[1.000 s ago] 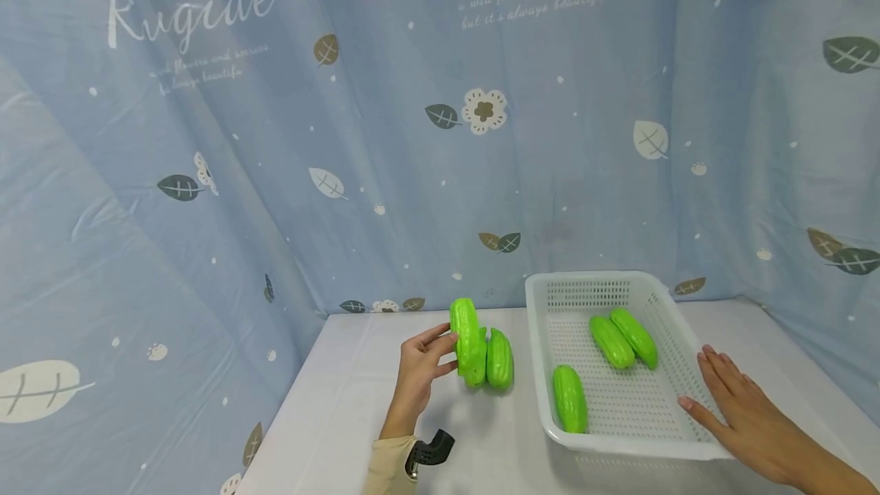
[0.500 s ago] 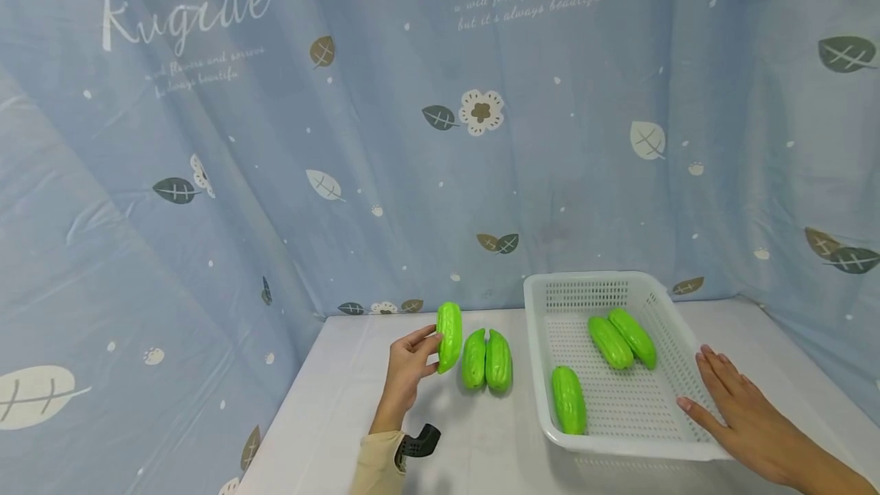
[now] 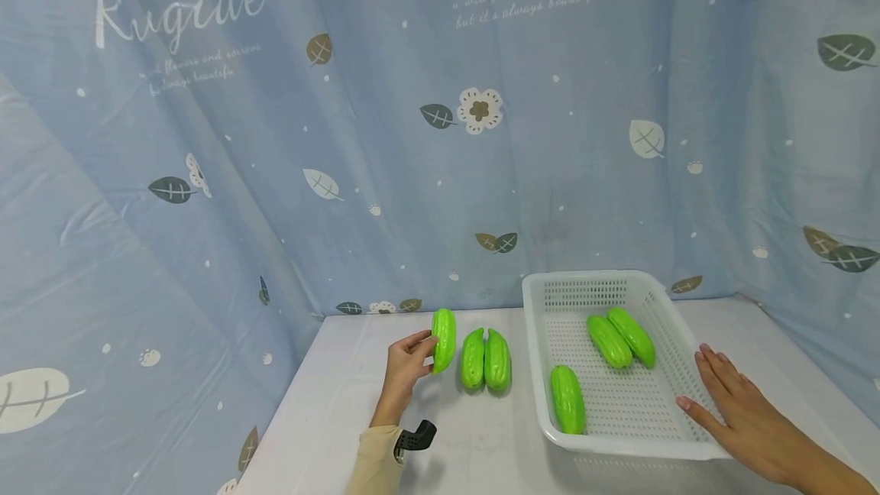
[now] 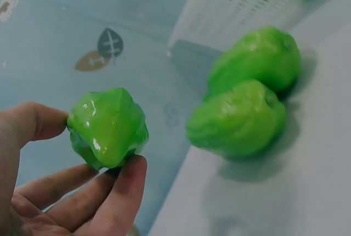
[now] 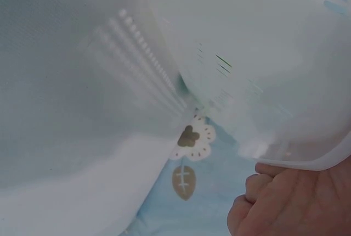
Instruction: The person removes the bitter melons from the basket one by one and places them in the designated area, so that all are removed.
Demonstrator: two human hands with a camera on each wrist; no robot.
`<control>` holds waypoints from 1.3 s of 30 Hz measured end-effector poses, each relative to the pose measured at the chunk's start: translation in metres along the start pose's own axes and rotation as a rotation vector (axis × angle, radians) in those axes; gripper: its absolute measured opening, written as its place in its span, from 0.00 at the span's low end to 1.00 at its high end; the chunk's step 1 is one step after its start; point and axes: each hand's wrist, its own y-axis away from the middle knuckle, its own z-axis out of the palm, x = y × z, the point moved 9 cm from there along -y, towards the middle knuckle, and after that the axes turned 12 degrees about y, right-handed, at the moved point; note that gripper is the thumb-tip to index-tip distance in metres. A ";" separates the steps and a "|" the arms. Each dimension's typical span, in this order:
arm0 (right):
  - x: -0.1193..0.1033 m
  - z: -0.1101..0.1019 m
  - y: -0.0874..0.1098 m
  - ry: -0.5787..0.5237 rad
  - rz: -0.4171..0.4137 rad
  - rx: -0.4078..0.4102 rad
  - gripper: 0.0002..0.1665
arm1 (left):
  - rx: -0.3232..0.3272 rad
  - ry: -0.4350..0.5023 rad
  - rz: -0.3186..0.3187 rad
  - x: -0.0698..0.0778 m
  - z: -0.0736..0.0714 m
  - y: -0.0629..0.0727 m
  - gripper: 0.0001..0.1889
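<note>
My left hand (image 3: 406, 365) pinches a glossy green ridged bitter melon (image 3: 444, 341) between thumb and fingertips. In the left wrist view this bitter melon (image 4: 108, 128) is seen end-on, thumb at one side and fingers beneath. Just right of the hand, two more bitter melons (image 3: 472, 359) lie side by side on the white table. My right hand (image 3: 745, 411) rests with straight fingers against the right rim of a white plastic basket (image 3: 632, 446). Inside the basket are three bitter melons, two together at the back (image 3: 610, 342) and one at the front left (image 3: 567, 399).
The white table (image 3: 481, 449) ends at a blue curtain (image 3: 385, 136) printed with leaves and flowers, behind and at the left. A black wrist mount (image 3: 416, 436) sits on the left wrist. In the right wrist view the basket wall (image 5: 263, 44) fills much of the frame.
My left hand has drawn left with its bitter melon, away from the pair on the table, which now shows in full. The right hand and the basket stay in place.
</note>
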 end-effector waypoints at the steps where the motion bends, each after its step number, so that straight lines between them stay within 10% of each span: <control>1: 0.000 0.000 0.000 -0.002 0.000 -0.001 0.54 | -0.001 -0.004 -0.002 -0.003 -0.001 -0.001 0.25; 39: -0.003 -0.002 -0.001 -0.007 0.008 0.004 0.54 | -0.062 -0.194 0.031 -0.036 0.001 -0.017 0.23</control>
